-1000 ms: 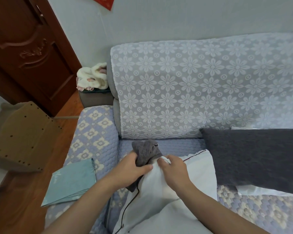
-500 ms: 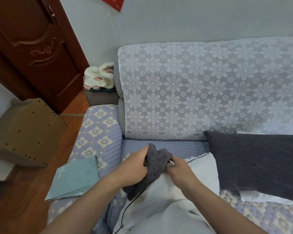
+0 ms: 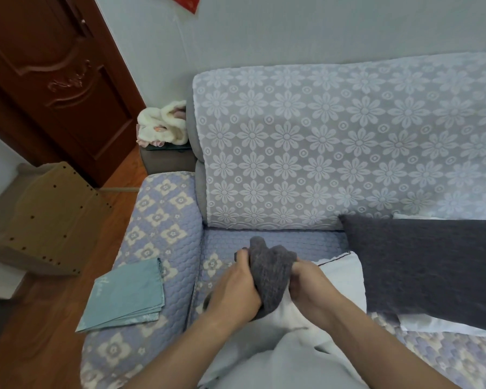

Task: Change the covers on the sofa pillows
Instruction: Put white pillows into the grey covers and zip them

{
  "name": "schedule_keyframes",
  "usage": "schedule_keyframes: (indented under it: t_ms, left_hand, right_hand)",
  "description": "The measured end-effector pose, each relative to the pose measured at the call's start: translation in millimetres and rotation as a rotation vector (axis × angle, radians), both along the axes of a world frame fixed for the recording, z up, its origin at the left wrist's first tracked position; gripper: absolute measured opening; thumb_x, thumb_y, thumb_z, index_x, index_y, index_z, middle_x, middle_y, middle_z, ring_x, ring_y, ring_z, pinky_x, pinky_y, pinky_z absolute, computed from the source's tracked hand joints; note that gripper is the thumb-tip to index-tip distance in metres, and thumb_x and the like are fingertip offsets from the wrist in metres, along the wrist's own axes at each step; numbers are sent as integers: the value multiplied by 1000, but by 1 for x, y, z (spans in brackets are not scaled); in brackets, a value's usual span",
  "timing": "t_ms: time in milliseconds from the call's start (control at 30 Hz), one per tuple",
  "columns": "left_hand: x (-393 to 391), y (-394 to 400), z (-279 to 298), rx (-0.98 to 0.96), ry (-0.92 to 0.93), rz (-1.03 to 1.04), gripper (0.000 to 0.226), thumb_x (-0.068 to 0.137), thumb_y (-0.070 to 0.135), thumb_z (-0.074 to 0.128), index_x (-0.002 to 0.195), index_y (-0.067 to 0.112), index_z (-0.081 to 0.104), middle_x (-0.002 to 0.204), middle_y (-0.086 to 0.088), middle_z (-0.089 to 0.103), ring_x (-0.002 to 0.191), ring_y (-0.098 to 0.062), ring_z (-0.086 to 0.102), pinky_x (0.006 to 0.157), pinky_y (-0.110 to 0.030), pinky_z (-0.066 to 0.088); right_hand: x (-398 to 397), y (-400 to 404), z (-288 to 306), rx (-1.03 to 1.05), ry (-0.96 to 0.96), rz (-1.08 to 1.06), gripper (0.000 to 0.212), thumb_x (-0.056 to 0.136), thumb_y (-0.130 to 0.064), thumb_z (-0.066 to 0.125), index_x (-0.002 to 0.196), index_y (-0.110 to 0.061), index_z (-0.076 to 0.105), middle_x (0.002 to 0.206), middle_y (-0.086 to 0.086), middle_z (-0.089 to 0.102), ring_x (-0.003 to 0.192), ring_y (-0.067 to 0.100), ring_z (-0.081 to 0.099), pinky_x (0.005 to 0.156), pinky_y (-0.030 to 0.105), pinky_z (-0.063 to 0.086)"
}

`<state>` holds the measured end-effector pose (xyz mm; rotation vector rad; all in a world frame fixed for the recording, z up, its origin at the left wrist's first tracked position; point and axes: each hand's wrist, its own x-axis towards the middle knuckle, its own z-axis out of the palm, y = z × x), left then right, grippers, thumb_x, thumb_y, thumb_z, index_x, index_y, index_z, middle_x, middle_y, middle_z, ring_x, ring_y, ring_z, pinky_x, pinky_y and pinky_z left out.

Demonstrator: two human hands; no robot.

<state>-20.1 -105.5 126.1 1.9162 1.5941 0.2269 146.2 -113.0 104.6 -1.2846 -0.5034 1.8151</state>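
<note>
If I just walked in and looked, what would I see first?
First, two hands in the middle: the left hand and the right hand both grip a bunched dark grey cover over a white pillow on the sofa seat. To the right lies a big dark grey pillow, and folded teal covers rest on the sofa arm at the left.

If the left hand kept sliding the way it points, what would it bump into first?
Probably the bunched dark grey knitted cover the left hand already grips; beyond that, the right hand.
</note>
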Motion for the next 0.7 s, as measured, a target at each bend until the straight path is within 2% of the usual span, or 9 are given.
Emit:
schedule_keyframes:
  t_ms: [67, 133, 200, 300, 400, 467, 533, 633, 700]
  left_hand:
    - [0, -7, -8, -94, -82, 106, 32, 86, 42, 57, 113, 29, 45, 107, 2, 63, 99, -24, 61, 79, -38, 49]
    - [1, -14, -20, -94, -83, 116, 24, 85, 44, 53, 106, 32, 53, 107, 6, 64, 102, -21, 62, 85, -39, 52]
    - [3, -20, -23, -31, -9, 94, 17, 92, 32, 51, 106, 23, 56, 110, -1, 63, 104, -25, 60, 86, -37, 48]
    - [1, -22, -22, 5, -20, 52, 17, 98, 19, 47, 105, 16, 63, 111, -2, 64, 104, -22, 59, 85, -33, 45]
    - [-9, -24, -20, 171, -18, -237, 16, 92, 17, 52, 98, 21, 65, 105, 4, 63, 97, -20, 59, 71, -31, 39]
    - [-18, -26, -22, 258, 11, -464, 7, 87, 18, 57, 90, 23, 61, 96, 5, 57, 85, -21, 56, 63, -32, 36]
    - [-24, -23, -16, 321, 37, -609, 8, 82, 17, 60, 85, 23, 56, 92, 6, 52, 80, -20, 52, 58, -36, 42]
    - [-24, -20, -2, 465, 106, -777, 8, 75, 13, 54, 79, 19, 52, 86, 3, 50, 76, -20, 48, 54, -35, 40]
    - [-24, -20, 2, 508, 99, -830, 5, 73, 14, 51, 76, 17, 52, 85, 1, 50, 74, -21, 48, 54, -35, 38]
  right_hand:
    - [4, -1, -4, -51, 139, 0, 35, 73, -14, 61, 108, -12, 56, 101, 12, 52, 87, 31, 47, 78, 42, 40]
    - [7, -6, -11, -85, 209, -29, 39, 75, -23, 60, 113, -10, 57, 99, 15, 52, 91, 28, 47, 82, 39, 38]
    - [11, -10, -16, -126, 263, -38, 49, 82, -30, 61, 122, -2, 60, 102, 16, 58, 90, 28, 51, 83, 37, 40]
    - [18, -10, -17, -194, 267, -27, 41, 86, -42, 65, 110, -10, 62, 81, 7, 52, 72, 22, 47, 71, 34, 40]
    - [31, -8, -23, -303, 199, -9, 56, 89, -53, 64, 113, -3, 64, 98, 13, 54, 94, 31, 50, 85, 39, 44]
    - [43, 4, -30, -401, 174, -12, 63, 95, -51, 56, 122, 6, 61, 112, 19, 63, 105, 35, 58, 85, 43, 52]
    - [49, 22, -33, -484, 160, 20, 62, 98, -48, 53, 124, 9, 58, 123, 25, 64, 107, 37, 63, 85, 46, 55]
    - [42, 52, -36, -516, 23, 162, 44, 97, -37, 57, 110, 4, 64, 109, 24, 68, 100, 36, 66, 100, 48, 50]
    - [35, 66, -34, -530, -73, 274, 38, 96, -32, 60, 100, 4, 70, 101, 22, 73, 93, 33, 71, 93, 46, 55]
